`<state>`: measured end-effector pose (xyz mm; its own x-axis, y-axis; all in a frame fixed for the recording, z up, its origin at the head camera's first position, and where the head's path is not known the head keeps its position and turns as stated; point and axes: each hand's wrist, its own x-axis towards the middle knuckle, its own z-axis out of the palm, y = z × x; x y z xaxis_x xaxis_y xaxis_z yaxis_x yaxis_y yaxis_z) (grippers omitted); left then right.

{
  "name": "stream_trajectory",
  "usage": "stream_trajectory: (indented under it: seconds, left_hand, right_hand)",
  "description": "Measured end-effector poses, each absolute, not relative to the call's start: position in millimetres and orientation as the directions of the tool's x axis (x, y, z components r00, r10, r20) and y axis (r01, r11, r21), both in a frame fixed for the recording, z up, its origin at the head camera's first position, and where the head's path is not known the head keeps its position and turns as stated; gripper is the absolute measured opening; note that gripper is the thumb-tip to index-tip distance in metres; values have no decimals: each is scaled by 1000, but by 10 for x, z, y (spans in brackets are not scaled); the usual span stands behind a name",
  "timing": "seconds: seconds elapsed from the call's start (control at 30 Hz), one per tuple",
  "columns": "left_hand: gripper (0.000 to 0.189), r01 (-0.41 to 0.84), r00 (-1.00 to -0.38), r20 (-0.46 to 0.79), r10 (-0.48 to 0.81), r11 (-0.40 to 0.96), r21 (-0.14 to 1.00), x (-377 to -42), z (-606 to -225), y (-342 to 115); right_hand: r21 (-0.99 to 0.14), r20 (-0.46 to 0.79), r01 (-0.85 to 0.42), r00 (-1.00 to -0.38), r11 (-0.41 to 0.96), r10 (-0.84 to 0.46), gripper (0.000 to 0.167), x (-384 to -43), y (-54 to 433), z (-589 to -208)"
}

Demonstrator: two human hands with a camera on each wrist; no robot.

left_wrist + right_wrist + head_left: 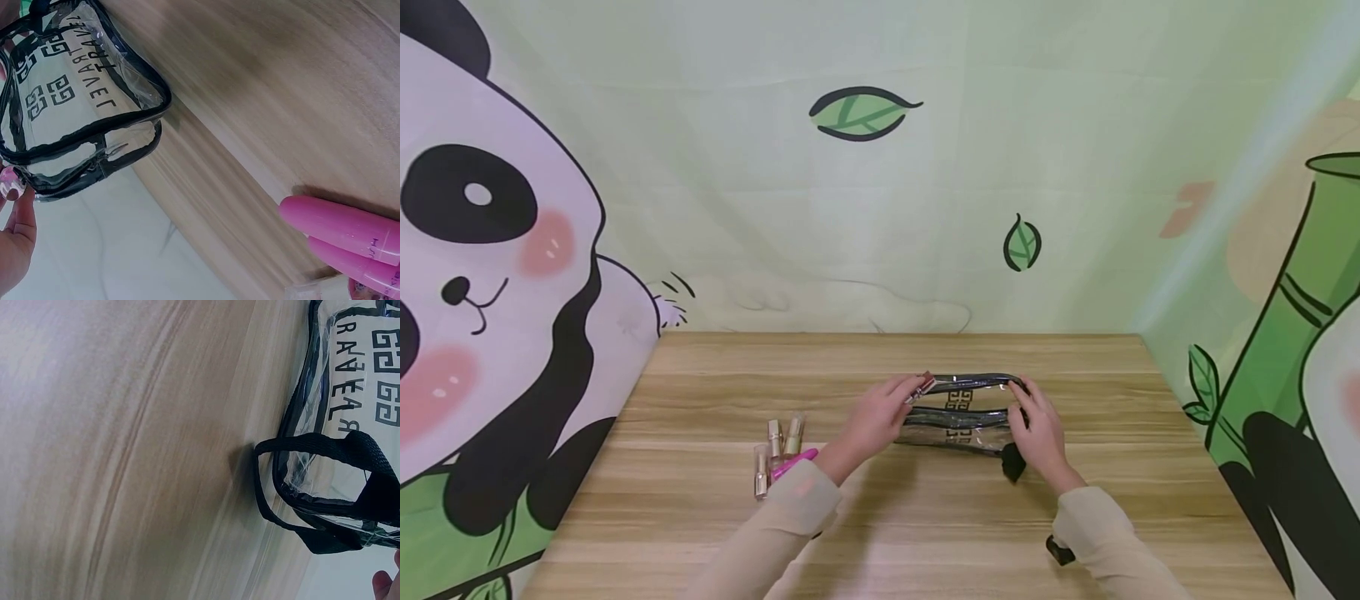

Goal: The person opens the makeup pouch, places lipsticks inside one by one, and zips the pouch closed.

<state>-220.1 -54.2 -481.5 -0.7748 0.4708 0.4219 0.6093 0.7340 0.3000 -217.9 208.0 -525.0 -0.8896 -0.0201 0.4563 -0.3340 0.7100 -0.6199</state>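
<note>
Left hand [17,247] holds shiny tube [10,181] beside clear bag [78,94].

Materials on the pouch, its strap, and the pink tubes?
Pouch: clear glossy plastic, probably vinyl; see-through with glare on creases. Strap: black matte woven webbing, likely nylon or polyester; weave texture shows. Pink tubes: smooth, low-sheen, likely hard plastic; even colour, soft highlights.

On the clear bag [81,122] we read TRAVEL in dark capitals, with a second, back-to-front copy beside it. From the right wrist we make out RAVEL, and the reversed letters again. Beside the lettering on the bag we see a square, maze-like sign of G-shaped marks, printed more than once. On the pink tubes [337,225] left of the bag, the small dark lettering is too small for us to read.
</note>
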Motion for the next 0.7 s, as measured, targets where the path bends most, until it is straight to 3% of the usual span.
stream_trajectory:
  seconds: [0.5,0.7]
  left_hand:
    - [44,680,-714,366,596,715,161,-2248,-4781,-421]
    - [46,686,-718,317,620,709,166,-2269,-4763,-390]
  right_hand:
    - [-617,457,-339,-889,710,-27,39,-2175,2084,-5252]
    - [-627,434,-325,-900,708,-28,39,-2166,2085,-5246]
